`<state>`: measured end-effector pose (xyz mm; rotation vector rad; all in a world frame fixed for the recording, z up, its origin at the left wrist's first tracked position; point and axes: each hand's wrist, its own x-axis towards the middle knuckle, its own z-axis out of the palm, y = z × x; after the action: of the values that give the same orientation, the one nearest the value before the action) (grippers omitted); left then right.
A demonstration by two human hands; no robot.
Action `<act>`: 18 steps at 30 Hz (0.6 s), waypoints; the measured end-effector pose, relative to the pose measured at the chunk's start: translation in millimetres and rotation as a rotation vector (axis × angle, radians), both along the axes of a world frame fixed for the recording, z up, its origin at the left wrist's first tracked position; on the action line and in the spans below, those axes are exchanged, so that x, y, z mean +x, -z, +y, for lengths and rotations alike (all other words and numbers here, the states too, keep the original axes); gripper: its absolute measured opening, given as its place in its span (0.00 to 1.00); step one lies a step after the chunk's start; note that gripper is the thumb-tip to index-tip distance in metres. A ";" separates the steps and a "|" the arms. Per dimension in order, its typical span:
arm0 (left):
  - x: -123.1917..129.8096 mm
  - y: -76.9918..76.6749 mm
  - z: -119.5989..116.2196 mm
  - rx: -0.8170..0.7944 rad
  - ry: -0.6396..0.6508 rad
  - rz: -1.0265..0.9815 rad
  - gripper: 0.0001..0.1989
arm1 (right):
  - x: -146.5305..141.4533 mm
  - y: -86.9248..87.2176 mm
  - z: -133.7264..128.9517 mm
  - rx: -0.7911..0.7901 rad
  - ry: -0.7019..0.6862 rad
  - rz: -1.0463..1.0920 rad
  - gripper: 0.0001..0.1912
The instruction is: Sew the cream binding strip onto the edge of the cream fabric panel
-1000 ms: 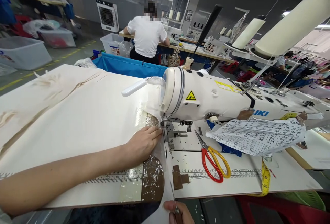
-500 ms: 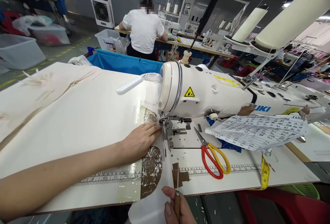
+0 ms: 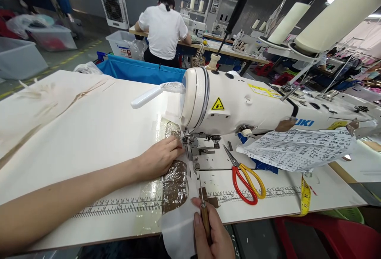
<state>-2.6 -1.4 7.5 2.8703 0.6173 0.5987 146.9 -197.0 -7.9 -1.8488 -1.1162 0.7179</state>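
Right hand point(image 3: 212, 231) clamped on wooden-handled awl point(image 3: 205, 221), at table's point(image 3: 119, 140) front edge. White fabric point(image 3: 180, 227) hangs over that edge. Left hand point(image 3: 160, 157) flat, fingertips beside presser foot; grip undeterminable. Scissors point(image 3: 244, 179) right.

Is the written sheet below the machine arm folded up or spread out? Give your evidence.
Spread out, though wrinkled: the sheet shows many rows of writing across its face.

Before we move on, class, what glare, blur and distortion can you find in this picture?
Head view: ceiling lamp blown out; white glints speckle the shiny brown patch; large thread cone looks stretched towards the corner; red-tinted crate at left is soft; scissors look crisper.
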 end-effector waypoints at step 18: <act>-0.9 4.8 6.8 0.056 0.041 -0.045 0.16 | 2.3 -12.8 36.4 0.094 -0.089 0.034 0.21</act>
<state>-3.5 5.4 2.7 2.9046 0.5416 0.6832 149.1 -160.6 4.9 -1.7115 -1.1961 0.7322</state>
